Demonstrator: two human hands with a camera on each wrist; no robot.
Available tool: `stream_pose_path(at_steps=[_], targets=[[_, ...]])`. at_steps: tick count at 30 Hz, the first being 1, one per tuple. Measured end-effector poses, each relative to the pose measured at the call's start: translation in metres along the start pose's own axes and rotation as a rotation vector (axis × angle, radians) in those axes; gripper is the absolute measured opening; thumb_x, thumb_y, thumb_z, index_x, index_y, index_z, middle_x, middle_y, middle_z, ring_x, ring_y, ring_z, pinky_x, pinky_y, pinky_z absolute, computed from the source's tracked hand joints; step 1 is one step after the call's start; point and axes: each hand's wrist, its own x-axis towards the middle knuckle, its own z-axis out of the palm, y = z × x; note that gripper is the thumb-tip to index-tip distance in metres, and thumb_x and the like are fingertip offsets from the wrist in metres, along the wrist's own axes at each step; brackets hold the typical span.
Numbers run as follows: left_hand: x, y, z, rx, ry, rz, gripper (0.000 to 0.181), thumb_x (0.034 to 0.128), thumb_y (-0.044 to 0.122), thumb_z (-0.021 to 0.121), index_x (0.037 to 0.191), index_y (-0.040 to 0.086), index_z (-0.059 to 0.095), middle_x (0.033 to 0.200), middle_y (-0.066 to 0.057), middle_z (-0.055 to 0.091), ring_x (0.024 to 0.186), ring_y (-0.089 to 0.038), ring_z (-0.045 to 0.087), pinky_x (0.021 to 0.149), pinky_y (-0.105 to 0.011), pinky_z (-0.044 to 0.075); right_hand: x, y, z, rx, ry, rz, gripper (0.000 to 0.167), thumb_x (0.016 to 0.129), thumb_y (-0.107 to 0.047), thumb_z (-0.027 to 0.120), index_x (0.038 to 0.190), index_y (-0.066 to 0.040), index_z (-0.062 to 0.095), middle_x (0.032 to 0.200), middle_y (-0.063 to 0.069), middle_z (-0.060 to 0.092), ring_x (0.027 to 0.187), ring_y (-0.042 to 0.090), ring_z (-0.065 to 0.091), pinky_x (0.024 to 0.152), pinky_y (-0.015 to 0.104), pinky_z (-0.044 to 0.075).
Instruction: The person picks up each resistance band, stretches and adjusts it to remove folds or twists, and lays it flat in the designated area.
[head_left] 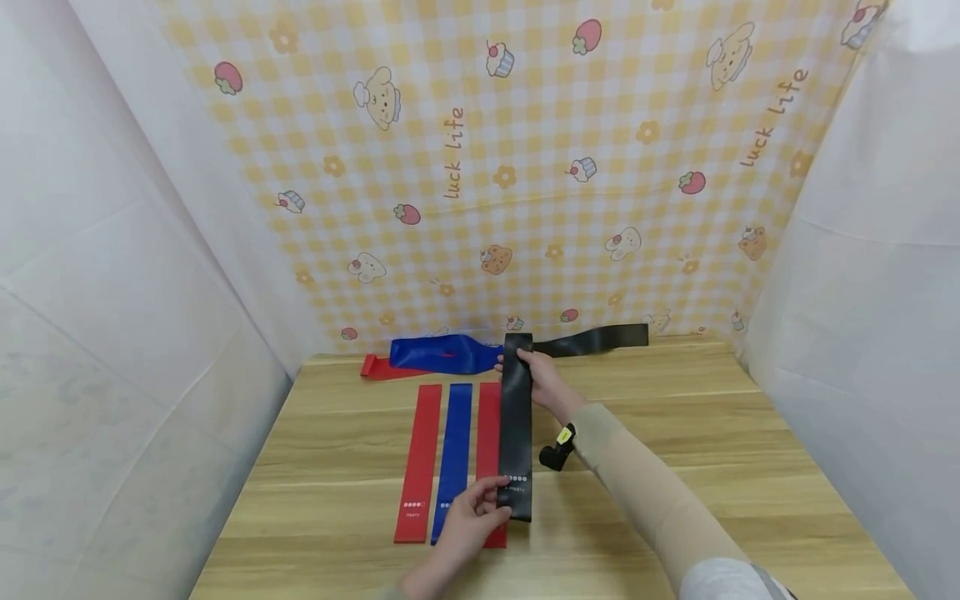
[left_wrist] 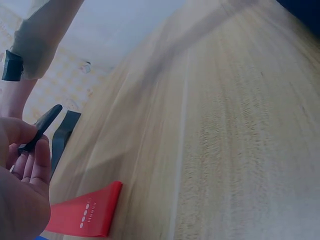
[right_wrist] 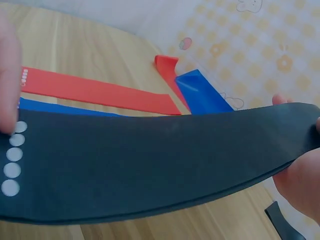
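Note:
A black resistance band (head_left: 516,417) is stretched lengthwise between both hands, raised over the table. My left hand (head_left: 471,521) pinches its near end, beside a row of white dots. At the far end, my right hand (head_left: 551,387) grips the band with the thumb on top; in the right wrist view the fingers show behind it. Beneath, partly covered by the black band, lies a red band (head_left: 489,417). To its left a blue band (head_left: 456,433) and another red band (head_left: 418,458) lie flat side by side.
Along the back of the wooden table (head_left: 637,517) lie a crumpled blue band (head_left: 431,354), a red band (head_left: 386,367) partly under it, and a black band (head_left: 600,339). A patterned cloth (head_left: 555,208) hangs behind, with white sheets at both sides.

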Motion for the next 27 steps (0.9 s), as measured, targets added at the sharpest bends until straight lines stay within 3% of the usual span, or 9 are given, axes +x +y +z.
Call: stream_pose_path(at_steps=[6,10,15,18,20,24,27], targets=[[-0.001,-0.005,0.002,0.004,-0.020,-0.003,0.039,0.0846,0.002,0.070,0.123,0.005,0.063,0.095,-0.006,0.059,0.078,-0.017,0.054,0.060,-0.019,0.047,0.000,-0.002,-0.003,0.005,-0.022,0.011,0.052,0.107,-0.024,0.034,0.153,-0.004,0.019,0.147,0.021,0.039,0.134,0.034,0.040,0.103,0.044,0.042],[-0.002,-0.004,0.002,0.007,-0.010,-0.005,0.038,0.0844,0.002,0.071,0.121,0.005,0.063,0.094,-0.006,0.058,0.079,-0.017,0.054,0.062,-0.019,0.048,0.002,-0.004,-0.005,0.010,-0.031,0.026,0.052,0.108,-0.027,0.032,0.152,-0.003,0.021,0.147,0.021,0.039,0.135,0.035,0.038,0.103,0.043,0.041],[-0.003,0.000,0.004,0.004,0.004,0.007,0.037,0.0846,0.001,0.070,0.121,0.003,0.064,0.095,-0.006,0.056,0.079,-0.015,0.054,0.064,-0.019,0.049,0.006,-0.007,-0.005,-0.061,0.049,0.011,0.050,0.106,-0.027,0.037,0.148,-0.001,0.031,0.128,0.016,0.055,0.102,0.023,0.064,0.093,0.038,0.049],[-0.003,0.000,0.004,0.005,0.010,0.008,0.036,0.0852,0.001,0.069,0.121,0.003,0.063,0.096,-0.005,0.057,0.080,-0.014,0.055,0.065,-0.020,0.051,0.008,-0.010,-0.007,-0.145,0.126,0.001,0.046,0.104,-0.027,0.042,0.142,0.001,0.041,0.110,0.008,0.060,0.084,0.014,0.063,0.085,0.033,0.050],[-0.001,-0.001,0.005,0.011,0.013,0.010,0.036,0.0855,0.001,0.069,0.121,0.002,0.064,0.095,-0.005,0.057,0.080,-0.015,0.055,0.066,-0.020,0.051,0.009,-0.013,-0.009,-0.220,0.162,0.002,0.044,0.103,-0.027,0.045,0.138,0.001,0.046,0.102,0.003,0.060,0.080,0.011,0.061,0.082,0.030,0.048],[0.000,-0.003,0.005,0.023,0.012,0.011,0.034,0.0853,0.000,0.068,0.119,0.002,0.064,0.094,-0.004,0.058,0.080,-0.016,0.054,0.065,-0.020,0.050,0.010,-0.018,-0.015,-0.360,0.136,0.011,0.040,0.104,-0.027,0.045,0.133,0.000,0.050,0.095,0.000,0.060,0.079,0.012,0.058,0.078,0.031,0.047],[0.001,-0.003,0.005,0.039,0.012,0.011,0.034,0.0848,0.000,0.069,0.118,0.003,0.065,0.093,-0.004,0.058,0.080,-0.016,0.053,0.065,-0.020,0.049,0.010,-0.022,-0.021,-0.452,0.105,0.006,0.031,0.104,-0.025,0.046,0.119,-0.001,0.056,0.081,0.000,0.057,0.066,0.012,0.050,0.069,0.030,0.043]])
